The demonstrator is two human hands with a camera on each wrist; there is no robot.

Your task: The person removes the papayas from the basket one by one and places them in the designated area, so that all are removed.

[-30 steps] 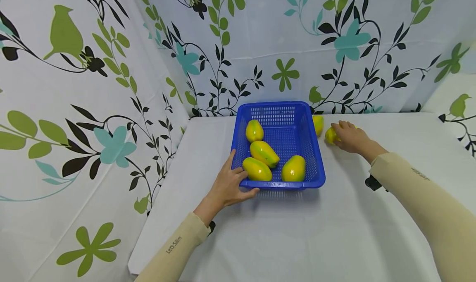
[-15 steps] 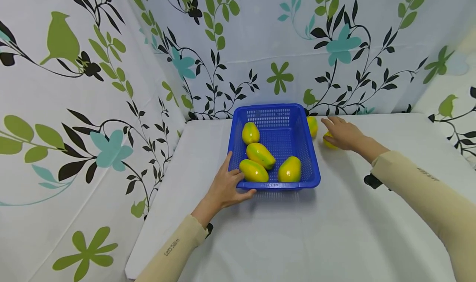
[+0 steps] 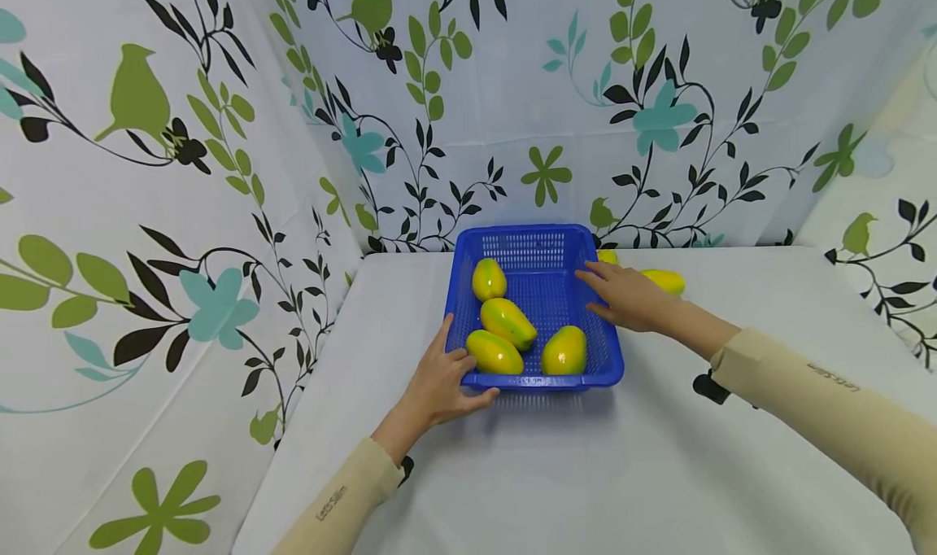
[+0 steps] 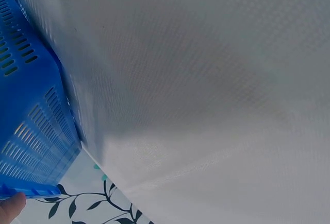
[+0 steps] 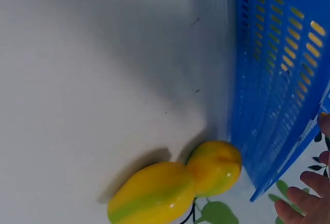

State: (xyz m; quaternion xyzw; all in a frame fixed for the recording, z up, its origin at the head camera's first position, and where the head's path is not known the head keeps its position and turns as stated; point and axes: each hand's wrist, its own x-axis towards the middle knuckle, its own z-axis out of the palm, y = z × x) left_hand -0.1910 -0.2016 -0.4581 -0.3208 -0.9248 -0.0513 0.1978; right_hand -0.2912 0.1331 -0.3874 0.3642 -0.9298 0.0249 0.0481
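The left hand point(image 3: 439, 380) grips the near left corner of the blue basket point(image 3: 542, 382), fingers bent over the rim and thumb along the outside of the near wall, while the right hand point(image 3: 628, 296) hangs palm down across the right rim, its fingers loosely spread toward the inside, with no fruit seen in its grasp; whether it touches the rim I cannot tell. Inside lie 4 yellow fruits point(image 3: 508, 323), and 2 more are on the white table point(image 3: 542, 474) outside the right wall, toward its far end. Of these 2, the inner fruit point(image 3: 607, 256) sits just beside the wall, mostly hidden by basket and hand in the head view, and the outer fruit point(image 3: 668, 281) lies farther right, just past the back of the right hand. The right wrist view shows the pair end to end, seemingly touching; the outer fruit's long axis points roughly at the inner fruit, which in the head view runs near enough left to right. The right hand is clearly the nearer, with the left across the basket's width. As I judge it, any reach turns on this: both loose fruits lie beyond the right hand, the outer fruit also to its right.
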